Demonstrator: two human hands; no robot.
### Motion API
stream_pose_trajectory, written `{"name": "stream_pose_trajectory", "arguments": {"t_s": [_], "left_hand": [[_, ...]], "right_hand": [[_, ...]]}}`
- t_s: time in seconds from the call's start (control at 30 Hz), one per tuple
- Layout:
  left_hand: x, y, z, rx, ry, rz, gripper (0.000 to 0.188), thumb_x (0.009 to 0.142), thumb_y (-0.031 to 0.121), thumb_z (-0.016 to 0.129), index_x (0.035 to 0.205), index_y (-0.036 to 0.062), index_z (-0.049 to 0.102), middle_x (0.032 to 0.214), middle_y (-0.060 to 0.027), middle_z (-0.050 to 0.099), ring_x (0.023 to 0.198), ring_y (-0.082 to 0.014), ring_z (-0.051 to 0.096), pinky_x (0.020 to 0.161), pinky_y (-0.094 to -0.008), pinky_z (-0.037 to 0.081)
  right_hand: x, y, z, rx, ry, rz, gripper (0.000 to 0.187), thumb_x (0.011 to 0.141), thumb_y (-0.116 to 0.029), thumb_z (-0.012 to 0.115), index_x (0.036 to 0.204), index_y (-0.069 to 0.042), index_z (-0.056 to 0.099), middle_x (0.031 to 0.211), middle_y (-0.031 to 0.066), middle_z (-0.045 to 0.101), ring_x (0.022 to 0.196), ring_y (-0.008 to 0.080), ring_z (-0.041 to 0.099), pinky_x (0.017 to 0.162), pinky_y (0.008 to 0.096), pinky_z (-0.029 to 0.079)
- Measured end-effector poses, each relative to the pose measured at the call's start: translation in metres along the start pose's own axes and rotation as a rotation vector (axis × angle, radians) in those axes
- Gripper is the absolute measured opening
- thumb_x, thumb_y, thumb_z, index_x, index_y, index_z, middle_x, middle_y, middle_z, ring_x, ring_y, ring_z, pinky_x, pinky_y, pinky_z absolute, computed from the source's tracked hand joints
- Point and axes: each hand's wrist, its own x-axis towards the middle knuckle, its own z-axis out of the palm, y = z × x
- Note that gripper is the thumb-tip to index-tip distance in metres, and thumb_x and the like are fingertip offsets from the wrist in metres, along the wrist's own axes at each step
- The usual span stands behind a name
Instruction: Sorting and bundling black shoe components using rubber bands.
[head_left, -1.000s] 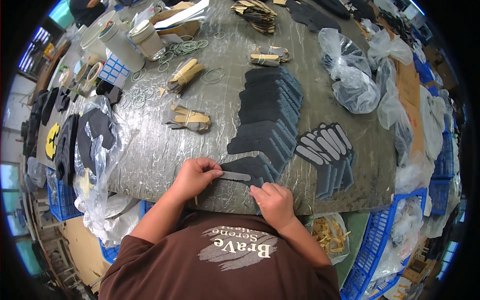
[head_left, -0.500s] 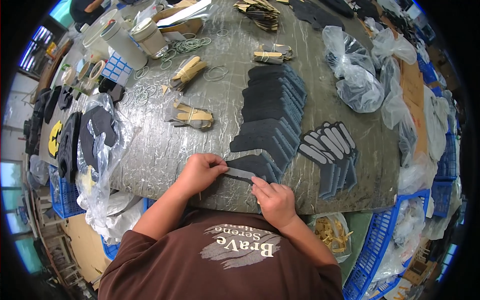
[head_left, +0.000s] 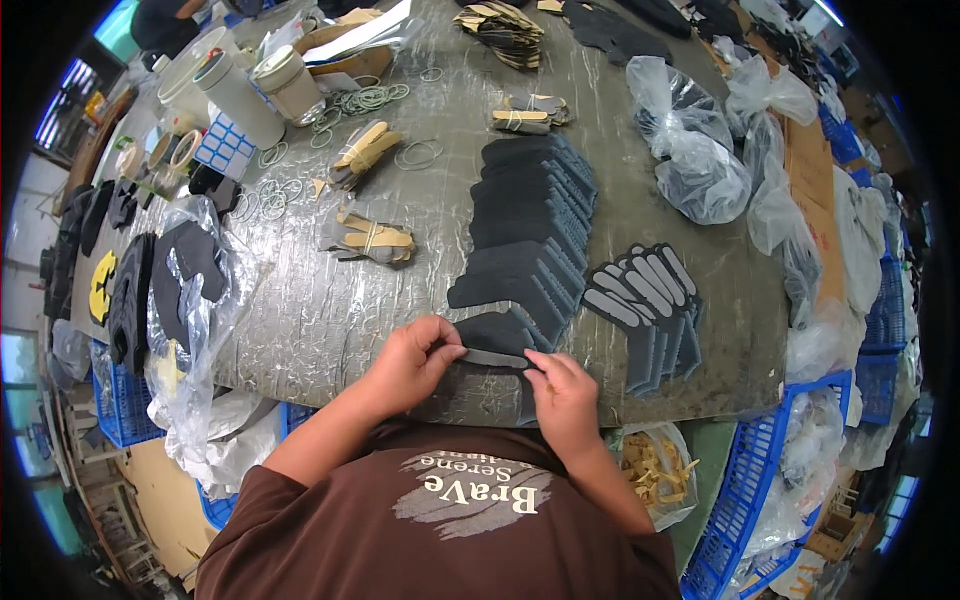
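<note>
My left hand (head_left: 412,362) and my right hand (head_left: 563,398) pinch the two ends of a narrow grey strip (head_left: 497,357), held just above a dark foam piece (head_left: 497,330) at the near edge of the table (head_left: 330,310). Behind it runs a long overlapping row of dark foam pieces (head_left: 530,225). To the right lies a fanned group of grey strips on dark backing (head_left: 648,300).
Rubber-banded tan bundles (head_left: 368,238) lie left of the row, with loose rubber bands (head_left: 365,100) and white tubs (head_left: 240,95) farther back. Clear plastic bags (head_left: 700,150) sit at the right. A bag of dark cut shapes (head_left: 185,270) hangs at left. Blue crates (head_left: 760,500) stand below.
Both hands have stayed at the near edge, still holding the strip; it has shifted slightly against the dark foam piece.
</note>
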Motion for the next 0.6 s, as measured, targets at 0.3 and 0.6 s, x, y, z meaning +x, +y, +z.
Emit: {"name": "stream_pose_trajectory", "arguments": {"t_s": [0.3, 0.6], "left_hand": [[0.008, 0.004, 0.020, -0.730, -0.148, -0.068, 0.076, 0.086, 0.070, 0.031, 0.126, 0.0054, 0.040, 0.105, -0.0041, 0.053, 0.081, -0.0069, 0.048, 0.053, -0.0168, 0.032], [0.015, 0.024, 0.028, 0.026, -0.085, 0.515, 0.091, 0.078, 0.076, 0.036, 0.130, 0.0014, 0.038, 0.105, -0.0162, 0.053, 0.092, -0.0342, 0.050, 0.081, -0.0402, 0.044]], "right_hand": [[0.024, 0.000, -0.072, -0.219, 0.199, 0.107, 0.013, 0.083, -0.002, 0.058, 0.093, 0.001, 0.065, 0.087, 0.0137, 0.063, 0.077, 0.0293, 0.061, 0.071, 0.0354, 0.048], [0.020, -0.033, 0.018, 0.455, -0.316, 0.151, 0.013, 0.081, -0.008, 0.061, 0.086, 0.003, 0.064, 0.074, 0.0124, 0.062, 0.066, 0.0159, 0.059, 0.061, 0.0297, 0.046]]}}
